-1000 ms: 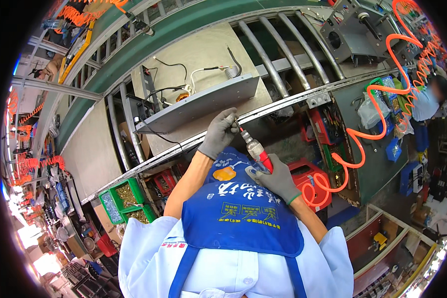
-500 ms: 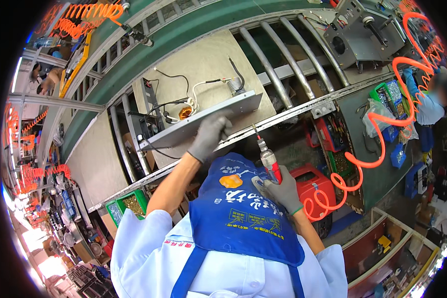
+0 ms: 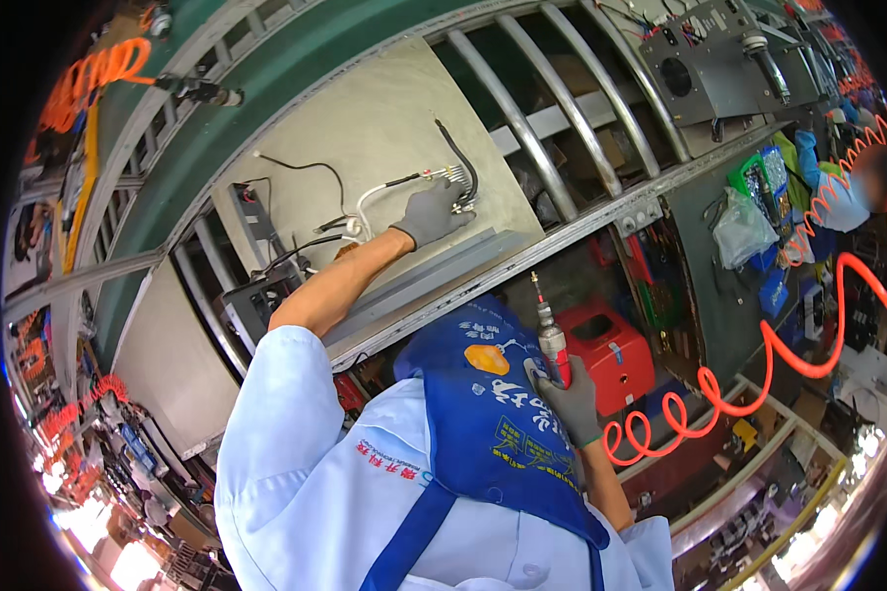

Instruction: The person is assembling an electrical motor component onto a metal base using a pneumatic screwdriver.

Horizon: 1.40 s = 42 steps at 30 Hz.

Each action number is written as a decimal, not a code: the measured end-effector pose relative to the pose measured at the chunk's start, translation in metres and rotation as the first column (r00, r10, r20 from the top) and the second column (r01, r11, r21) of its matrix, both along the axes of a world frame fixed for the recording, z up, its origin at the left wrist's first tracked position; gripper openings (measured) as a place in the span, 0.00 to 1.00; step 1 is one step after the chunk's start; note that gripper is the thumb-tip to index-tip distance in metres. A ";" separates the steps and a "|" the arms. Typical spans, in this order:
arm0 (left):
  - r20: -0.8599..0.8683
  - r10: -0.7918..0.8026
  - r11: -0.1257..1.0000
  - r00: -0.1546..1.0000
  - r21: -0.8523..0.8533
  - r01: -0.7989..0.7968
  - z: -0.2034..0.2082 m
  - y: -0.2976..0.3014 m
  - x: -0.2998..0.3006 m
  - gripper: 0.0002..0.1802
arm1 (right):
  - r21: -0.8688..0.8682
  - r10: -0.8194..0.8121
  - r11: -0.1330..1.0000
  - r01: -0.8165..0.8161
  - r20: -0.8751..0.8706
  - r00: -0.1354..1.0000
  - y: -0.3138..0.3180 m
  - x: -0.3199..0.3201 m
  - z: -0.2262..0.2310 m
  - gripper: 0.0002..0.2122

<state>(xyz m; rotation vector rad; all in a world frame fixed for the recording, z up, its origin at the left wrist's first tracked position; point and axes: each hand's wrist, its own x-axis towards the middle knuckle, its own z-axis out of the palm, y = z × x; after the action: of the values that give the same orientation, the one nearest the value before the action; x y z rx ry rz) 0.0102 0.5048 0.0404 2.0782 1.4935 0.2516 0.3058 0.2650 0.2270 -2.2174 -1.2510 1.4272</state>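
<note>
Reaching over a long grey metal panel [image 3: 434, 278], the worker's gloved left hand [image 3: 434, 217] has its fingers at a silvery coil [image 3: 455, 179] on the pale tabletop [image 3: 375, 123]; from where I stand I cannot tell whether that grip is closed on the coil or merely resting against it. The panel runs along the near edge of the tabletop, the left forearm crossing above it. A black sleeved cable [image 3: 463, 158] arches up beside the coil, and a white wire [image 3: 367, 202] curves toward it from the left. Lower down, in front of the blue apron [image 3: 508, 414], the gloved right hand [image 3: 572, 402] has its grip clamped around the red handle of a slim power screwdriver [image 3: 553, 343], the bit pointing up and away from the body. An orange coiled hose [image 3: 808, 370] loops off to the right, close by that wrist. Just past the screwdriver sits a red plastic case [image 3: 613, 366], below the tabletop's level. Steel rollers [image 3: 514, 120] stretch to the right of the pale surface, with a dark grey metal housing [image 3: 715, 64] beyond them.
</note>
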 end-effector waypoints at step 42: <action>0.381 0.626 0.444 0.681 -0.891 0.090 0.035 0.034 -0.013 0.19 | -0.106 0.191 0.977 -0.184 0.060 0.980 0.035 -0.050 -0.035 0.23</action>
<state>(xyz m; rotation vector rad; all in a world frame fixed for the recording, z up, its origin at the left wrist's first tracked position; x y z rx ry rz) -0.0028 0.5387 0.0751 0.7036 1.0985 0.2650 0.2560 0.2999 0.1922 -2.2841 -1.4778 1.5217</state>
